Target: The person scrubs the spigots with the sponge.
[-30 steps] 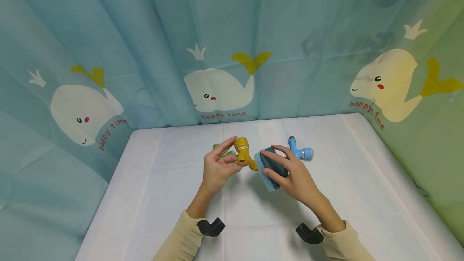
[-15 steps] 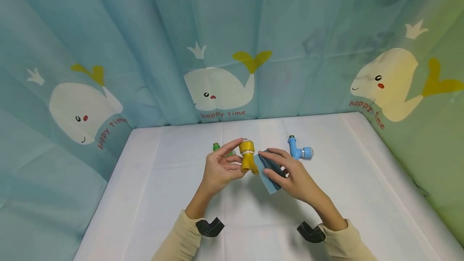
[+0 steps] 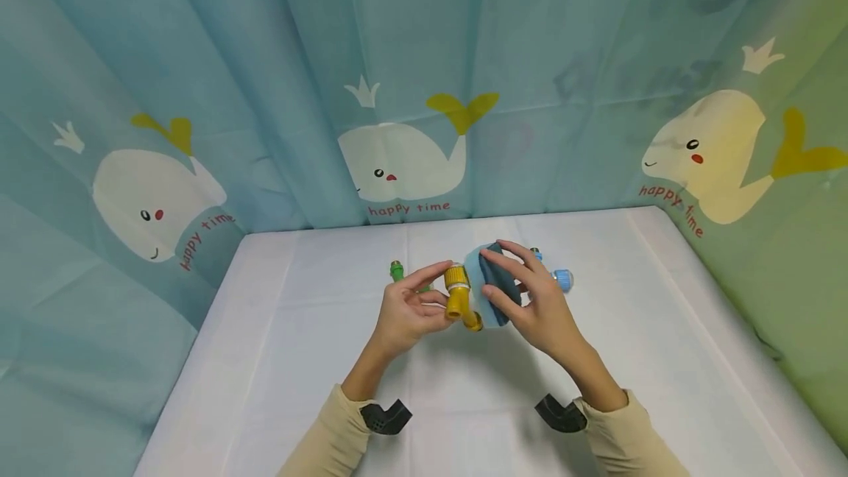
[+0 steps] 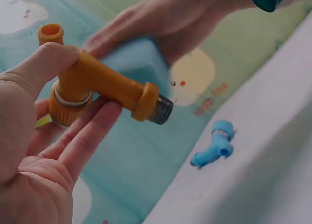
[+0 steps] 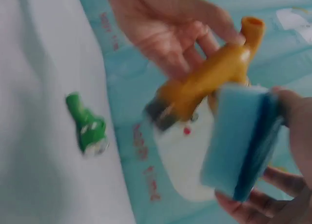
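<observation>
So your left hand [image 3: 407,311] pinches the yellow tap fitting [image 3: 458,296] between thumb and fingers, held up off the table [image 3: 278,359] at chest-front height, which looks like a way to keep its body exposed on the side facing your other hand. From the left wrist view the thumb sits on top of the fitting's barrel and two fingers cradle it underneath, threaded grey end [image 4: 161,110] pointing away from the palm, so the grip leaves most of the surface free. Your right hand [image 3: 536,308] grips the blue sponge [image 3: 486,293], fingers curled over its dark scouring face and thumb behind, pale blue side pressed against the fitting just beside your left fingertips; my guess is the sponge is held flat like that to get wide contact. Right wrist view is blurred, but the sponge edge does overlap the yellow part. Beyond your right hand, partly hidden behind it, the blue tap fitting [image 3: 560,280] lies on the table. Just past your left fingers the green fitting [image 3: 397,270] lies on its side, apart from both hands. Whale-print curtain [image 3: 397,160] hangs behind the table.
</observation>
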`<state>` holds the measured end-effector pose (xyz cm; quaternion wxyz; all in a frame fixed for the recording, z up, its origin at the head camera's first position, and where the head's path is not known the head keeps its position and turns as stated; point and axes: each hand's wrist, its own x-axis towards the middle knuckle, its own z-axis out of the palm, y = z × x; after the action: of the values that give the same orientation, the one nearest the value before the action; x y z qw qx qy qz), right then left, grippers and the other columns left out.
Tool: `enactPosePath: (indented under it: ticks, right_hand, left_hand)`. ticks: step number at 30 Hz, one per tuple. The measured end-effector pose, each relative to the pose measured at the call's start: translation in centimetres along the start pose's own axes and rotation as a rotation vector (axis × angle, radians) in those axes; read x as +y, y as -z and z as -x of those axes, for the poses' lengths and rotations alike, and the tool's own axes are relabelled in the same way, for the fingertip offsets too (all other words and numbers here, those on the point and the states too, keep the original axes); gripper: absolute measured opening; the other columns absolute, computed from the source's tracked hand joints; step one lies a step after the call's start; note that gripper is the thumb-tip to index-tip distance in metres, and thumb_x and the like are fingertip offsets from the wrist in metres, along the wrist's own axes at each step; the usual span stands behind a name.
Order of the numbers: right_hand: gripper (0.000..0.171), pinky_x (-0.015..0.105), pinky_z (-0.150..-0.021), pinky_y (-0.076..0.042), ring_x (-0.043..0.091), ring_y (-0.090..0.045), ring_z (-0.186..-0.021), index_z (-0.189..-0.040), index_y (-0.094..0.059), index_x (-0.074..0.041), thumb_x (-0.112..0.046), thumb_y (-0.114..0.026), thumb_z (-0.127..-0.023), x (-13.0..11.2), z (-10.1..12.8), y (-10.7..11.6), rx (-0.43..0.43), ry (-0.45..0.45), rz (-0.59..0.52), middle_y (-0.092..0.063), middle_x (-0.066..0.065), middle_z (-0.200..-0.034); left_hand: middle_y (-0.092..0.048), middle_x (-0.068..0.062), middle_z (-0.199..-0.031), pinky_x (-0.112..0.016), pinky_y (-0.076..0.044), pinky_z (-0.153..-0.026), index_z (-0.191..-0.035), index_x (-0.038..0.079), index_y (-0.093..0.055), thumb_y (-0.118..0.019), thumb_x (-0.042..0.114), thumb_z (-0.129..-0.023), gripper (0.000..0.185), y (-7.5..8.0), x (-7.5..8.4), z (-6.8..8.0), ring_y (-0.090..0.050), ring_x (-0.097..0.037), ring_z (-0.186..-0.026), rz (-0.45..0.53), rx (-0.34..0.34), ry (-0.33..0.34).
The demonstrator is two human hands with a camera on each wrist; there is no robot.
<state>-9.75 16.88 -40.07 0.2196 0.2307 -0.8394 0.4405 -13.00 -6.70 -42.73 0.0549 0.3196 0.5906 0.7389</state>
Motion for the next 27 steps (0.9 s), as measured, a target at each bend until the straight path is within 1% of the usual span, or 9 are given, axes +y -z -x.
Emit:
enactPosePath:
  ticks: [3,6,9,14,16,18,20,23,27]
  right_hand:
    - [0.058,0.029,-0.073,-0.057,0.027,-0.063,-0.112,-0.141,-0.064,-0.015,-0.004,-0.081,-0.087,-0.1,-0.2,-0.1,0.023,0.017,-0.015,-0.052,0.013,-0.150]
    - [0.056,0.029,-0.073,-0.058,0.026,-0.064,-0.112,-0.141,-0.064,-0.015,-0.006,-0.080,-0.088,-0.1,-0.1,-0.1,-0.005,0.005,0.005,-0.052,0.013,-0.150]
    - [0.057,0.030,-0.072,-0.058,0.026,-0.064,-0.112,-0.140,-0.065,-0.016,-0.005,-0.082,-0.087,0.0,0.2,-0.1,0.000,-0.011,0.003,-0.053,0.012,-0.149]
    - [0.057,0.037,-0.077,-0.060,0.024,-0.065,-0.107,-0.141,-0.064,-0.017,-0.007,-0.081,-0.088,-0.1,1.0,-0.3,-0.055,0.045,-0.042,-0.049,0.011,-0.153]
    - [0.057,0.041,-0.079,-0.061,0.023,-0.065,-0.105,-0.140,-0.065,-0.018,-0.007,-0.081,-0.087,0.0,1.3,-0.5,-0.082,0.045,-0.015,-0.048,0.012,-0.153]
    - [0.057,0.043,-0.079,-0.062,0.022,-0.066,-0.104,-0.139,-0.066,-0.019,-0.005,-0.082,-0.085,0.3,1.7,-0.5,-0.075,0.025,0.012,-0.049,0.012,-0.152]
    - [0.059,0.042,-0.079,-0.062,0.021,-0.066,-0.105,-0.138,-0.066,-0.019,-0.004,-0.083,-0.084,0.2,1.8,-0.5,-0.058,0.011,0.005,-0.049,0.011,-0.151]
    - [0.059,0.037,-0.080,-0.060,0.019,-0.065,-0.105,-0.140,-0.065,-0.019,-0.007,-0.083,-0.086,-0.1,1.6,-0.6,-0.047,0.036,-0.038,-0.048,0.009,-0.154]
    - [0.055,0.032,-0.074,-0.057,0.019,-0.063,-0.101,-0.140,-0.065,-0.019,-0.012,-0.082,-0.088,0.1,1.6,-0.9,-0.088,0.070,-0.035,-0.047,0.012,-0.154]
  left_hand:
    - [-0.060,-0.030,-0.134,-0.041,-0.063,-0.077,-0.143,-0.011,-0.050,-0.075,-0.018,-0.079,0.070,-0.2,-0.1,0.0,-0.073,-0.016,-0.088,-0.013,-0.021,-0.021]
    - [-0.062,-0.031,-0.131,-0.042,-0.063,-0.075,-0.142,-0.011,-0.052,-0.075,-0.019,-0.077,0.070,-0.2,-0.1,0.0,-0.073,-0.016,-0.086,-0.049,-0.010,-0.033]
    - [-0.063,-0.031,-0.129,-0.040,-0.063,-0.075,-0.143,-0.010,-0.052,-0.074,-0.020,-0.078,0.070,-0.1,-0.2,0.0,-0.074,-0.016,-0.085,-0.061,0.011,-0.012]
    - [-0.058,-0.029,-0.138,-0.037,-0.063,-0.077,-0.144,-0.009,-0.051,-0.074,-0.017,-0.081,0.068,0.1,-0.4,-0.3,-0.074,-0.016,-0.086,-0.060,0.048,0.018]
    - [-0.055,-0.029,-0.142,-0.036,-0.063,-0.077,-0.143,-0.010,-0.051,-0.077,-0.015,-0.081,0.068,0.1,-0.4,-0.3,-0.074,-0.017,-0.086,-0.055,0.069,0.028]
    - [-0.054,-0.029,-0.144,-0.034,-0.063,-0.078,-0.143,-0.011,-0.051,-0.078,-0.014,-0.081,0.067,0.2,-0.5,-0.2,-0.074,-0.017,-0.085,-0.039,0.087,0.049]
    - [-0.053,-0.028,-0.146,-0.032,-0.062,-0.080,-0.143,-0.010,-0.051,-0.078,-0.013,-0.081,0.068,0.3,-0.5,-0.2,-0.074,-0.017,-0.085,-0.021,0.100,0.065]
    - [-0.052,-0.027,-0.147,-0.031,-0.062,-0.081,-0.145,-0.009,-0.050,-0.077,-0.013,-0.083,0.067,0.4,-0.6,-0.3,-0.073,-0.016,-0.086,-0.009,0.094,0.072]
    - [-0.052,-0.029,-0.146,-0.031,-0.062,-0.080,-0.145,-0.011,-0.049,-0.076,-0.013,-0.083,0.067,0.4,-0.6,-0.3,-0.073,-0.015,-0.085,0.005,0.087,0.068]
